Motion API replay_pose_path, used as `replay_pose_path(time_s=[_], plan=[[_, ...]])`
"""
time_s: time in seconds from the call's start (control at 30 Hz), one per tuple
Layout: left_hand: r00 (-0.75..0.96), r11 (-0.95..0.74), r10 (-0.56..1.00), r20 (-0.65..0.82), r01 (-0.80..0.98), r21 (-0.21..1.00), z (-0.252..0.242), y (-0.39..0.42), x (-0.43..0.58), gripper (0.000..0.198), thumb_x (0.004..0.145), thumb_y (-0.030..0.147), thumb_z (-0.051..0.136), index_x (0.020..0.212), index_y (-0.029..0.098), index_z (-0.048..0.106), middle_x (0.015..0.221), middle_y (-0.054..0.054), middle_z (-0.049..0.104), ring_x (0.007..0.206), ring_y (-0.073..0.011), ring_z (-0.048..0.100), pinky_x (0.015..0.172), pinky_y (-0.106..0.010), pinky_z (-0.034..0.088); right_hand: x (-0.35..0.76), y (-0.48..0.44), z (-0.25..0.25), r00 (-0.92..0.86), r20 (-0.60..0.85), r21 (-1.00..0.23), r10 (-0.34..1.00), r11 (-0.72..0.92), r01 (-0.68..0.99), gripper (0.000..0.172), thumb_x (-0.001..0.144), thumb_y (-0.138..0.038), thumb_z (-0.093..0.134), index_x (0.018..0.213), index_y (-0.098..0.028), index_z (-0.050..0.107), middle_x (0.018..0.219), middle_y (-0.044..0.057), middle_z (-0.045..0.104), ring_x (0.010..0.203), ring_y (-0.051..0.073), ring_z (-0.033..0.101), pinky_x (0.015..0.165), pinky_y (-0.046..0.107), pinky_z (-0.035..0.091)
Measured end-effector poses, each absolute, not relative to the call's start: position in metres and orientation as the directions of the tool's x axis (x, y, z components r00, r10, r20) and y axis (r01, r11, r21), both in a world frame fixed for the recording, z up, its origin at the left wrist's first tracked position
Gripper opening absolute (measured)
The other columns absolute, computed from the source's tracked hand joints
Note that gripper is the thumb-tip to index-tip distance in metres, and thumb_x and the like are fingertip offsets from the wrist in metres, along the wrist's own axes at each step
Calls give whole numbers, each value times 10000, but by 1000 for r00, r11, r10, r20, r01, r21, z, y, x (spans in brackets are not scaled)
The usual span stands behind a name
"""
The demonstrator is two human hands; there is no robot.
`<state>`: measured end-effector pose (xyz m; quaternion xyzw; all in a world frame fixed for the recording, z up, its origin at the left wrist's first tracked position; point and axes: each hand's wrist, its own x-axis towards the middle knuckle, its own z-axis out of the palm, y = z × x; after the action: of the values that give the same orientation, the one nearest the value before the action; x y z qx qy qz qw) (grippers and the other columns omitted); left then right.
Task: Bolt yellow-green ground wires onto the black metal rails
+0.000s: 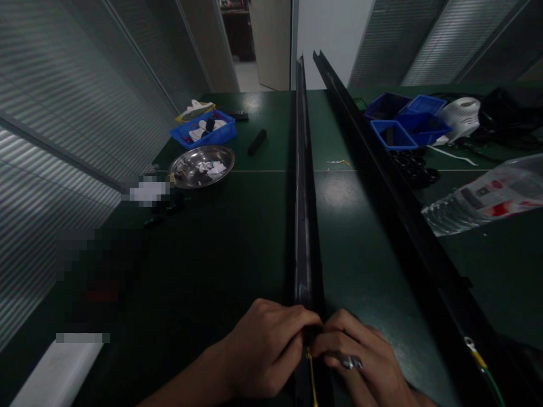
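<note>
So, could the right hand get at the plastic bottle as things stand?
Probably not directly: one black rail lies between the right hand and the plastic bottle, and the hand is busy at another rail.

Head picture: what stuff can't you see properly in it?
In the head view:
Part of the left black rail: hidden by the left hand and right hand.
Plastic bottle: one end cut off by the right edge.
Green wire: cut off by the bottom edge.
Silver piece: too blurry to name.
</note>
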<state>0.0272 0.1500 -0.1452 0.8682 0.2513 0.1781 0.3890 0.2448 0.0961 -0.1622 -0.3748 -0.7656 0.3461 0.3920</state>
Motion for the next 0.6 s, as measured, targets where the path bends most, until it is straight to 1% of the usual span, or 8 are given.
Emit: replay_pose_path(time_s=[0.1,0.17,0.3,0.5,0.6], plan=[[814,-569,572,107,299,766,-145,150,27,253,992,124,414,1212,186,524,960,-36,706,741,-158,684,675,-295,503,244,96,-157,-377,345,-814,860,474,337,218,1074,-187,431,1123,-193,643,869,26,678,734,114,680,623,231,508],[812,-565,574,105,299,769,-145,150,28,254,995,125,418,1217,187,523,970,-35,710,748,-161,688,683,-297,503,244,96,-157,-371,350,-808,860,478,345,204,1055,-158,462,1145,-188,643,884,31,692,742,115,688,621,230,511],[811,-567,574,110,297,768,-145,151,28,258,981,124,426,1208,190,527,954,-28,710,723,-163,679,668,-300,491,245,96,-161,-388,347,-805,854,483,343,217,1070,-193,452,1159,-193,649,881,35,691,741,123,684,619,233,519],[813,-571,574,101,309,761,-144,151,28,249,967,108,425,1172,192,536,922,-20,697,707,-162,671,651,-296,477,246,96,-165,-418,335,-824,845,478,306,297,1103,-287,376,1030,-195,649,816,28,619,662,115,619,558,225,471],[812,-581,572,118,299,756,-145,151,29,231,966,107,423,1150,192,534,905,-16,694,679,-157,654,632,-295,461,246,97,-168,-439,337,-838,833,478,264,320,1101,-292,358,985,-198,642,803,22,579,633,110,578,536,222,443]])
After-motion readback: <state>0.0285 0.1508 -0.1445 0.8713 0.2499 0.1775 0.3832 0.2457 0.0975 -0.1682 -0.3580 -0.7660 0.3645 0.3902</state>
